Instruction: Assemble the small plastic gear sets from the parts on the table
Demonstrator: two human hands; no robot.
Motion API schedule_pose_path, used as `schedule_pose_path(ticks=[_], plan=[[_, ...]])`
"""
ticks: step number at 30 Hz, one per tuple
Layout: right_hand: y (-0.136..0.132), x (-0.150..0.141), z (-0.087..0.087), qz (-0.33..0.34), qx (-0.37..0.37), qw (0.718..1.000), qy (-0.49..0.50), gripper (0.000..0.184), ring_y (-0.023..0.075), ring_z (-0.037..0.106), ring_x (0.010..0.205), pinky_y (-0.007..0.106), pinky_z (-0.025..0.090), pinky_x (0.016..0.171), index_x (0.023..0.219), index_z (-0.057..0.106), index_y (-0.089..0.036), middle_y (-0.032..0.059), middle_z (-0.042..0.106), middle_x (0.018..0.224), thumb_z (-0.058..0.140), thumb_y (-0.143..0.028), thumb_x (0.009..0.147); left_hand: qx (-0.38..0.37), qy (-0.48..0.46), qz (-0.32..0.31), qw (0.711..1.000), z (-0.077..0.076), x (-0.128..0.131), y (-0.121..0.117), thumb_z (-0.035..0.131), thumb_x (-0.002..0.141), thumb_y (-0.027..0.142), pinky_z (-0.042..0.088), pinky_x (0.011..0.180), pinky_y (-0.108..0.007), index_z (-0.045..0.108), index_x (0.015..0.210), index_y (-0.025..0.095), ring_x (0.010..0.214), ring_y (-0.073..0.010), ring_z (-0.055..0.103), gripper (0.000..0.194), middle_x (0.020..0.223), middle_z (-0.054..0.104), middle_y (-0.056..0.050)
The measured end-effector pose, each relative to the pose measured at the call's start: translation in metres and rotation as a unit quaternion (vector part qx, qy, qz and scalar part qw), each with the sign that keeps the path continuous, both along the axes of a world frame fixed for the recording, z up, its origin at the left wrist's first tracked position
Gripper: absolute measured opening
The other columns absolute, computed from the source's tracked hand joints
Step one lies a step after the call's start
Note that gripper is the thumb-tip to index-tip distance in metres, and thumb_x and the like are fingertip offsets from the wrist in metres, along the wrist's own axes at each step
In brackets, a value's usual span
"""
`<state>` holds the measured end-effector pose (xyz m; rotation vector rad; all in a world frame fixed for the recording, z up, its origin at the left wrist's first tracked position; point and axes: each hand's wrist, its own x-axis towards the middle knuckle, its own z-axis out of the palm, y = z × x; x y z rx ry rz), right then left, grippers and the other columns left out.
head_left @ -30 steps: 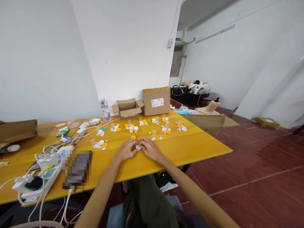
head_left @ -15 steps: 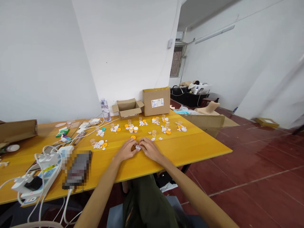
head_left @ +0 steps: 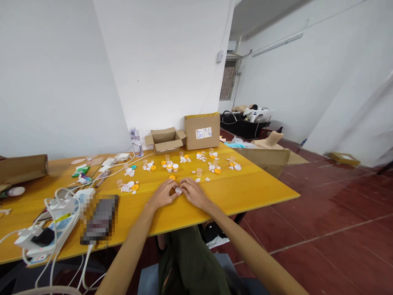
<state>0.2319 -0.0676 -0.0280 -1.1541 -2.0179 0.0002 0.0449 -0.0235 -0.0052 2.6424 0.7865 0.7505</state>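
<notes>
Between my fingertips, low over the table, is a small round white plastic part (head_left: pixel 178 190). My left hand (head_left: pixel 165 193) grips it from the left with thumb and fingers closed. From the other side my right hand (head_left: pixel 193 192) has its bent fingers closed on the same part. Just beyond my left fingers lies an orange plastic ring (head_left: pixel 172 178), partly covered by them. A clear plastic cup (head_left: pixel 199 172) stands past my right hand, with small white pieces (head_left: pixel 197 180) near it. Two white and orange capped jars (head_left: pixel 172 168) stand side by side farther back.
Several clusters of clear cups, white pieces and orange discs (head_left: pixel 217 171) lie around the yellow table (head_left: pixel 245 196). Behind them are an open carton (head_left: pixel 168 146), a closed carton (head_left: pixel 202 137) and a bottle (head_left: pixel 136 142). A power strip (head_left: pixel 61 225) with cables and a blurred dark device (head_left: pixel 100 219) lie left.
</notes>
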Motion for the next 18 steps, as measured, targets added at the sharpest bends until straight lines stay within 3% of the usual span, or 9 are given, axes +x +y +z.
schedule_pose_path(ticks=[18], plan=[[0.0063, 0.0016, -0.0005, 0.024, -0.05, 0.997, 0.047, 0.019, 0.0199, 0.062, 0.098, 0.034, 0.049, 0.087, 0.081, 0.065, -0.022, 0.0047, 0.063, 0.102, 0.06, -0.005, 0.086, -0.003, -0.01, -0.008, 1.0, -0.0017, 0.0001, 0.0024, 0.058, 0.088, 0.028, 0.048, 0.085, -0.036, 0.059, 0.087, 0.022, 0.089, -0.0218, 0.057, 0.006, 0.087, 0.059, -0.003]])
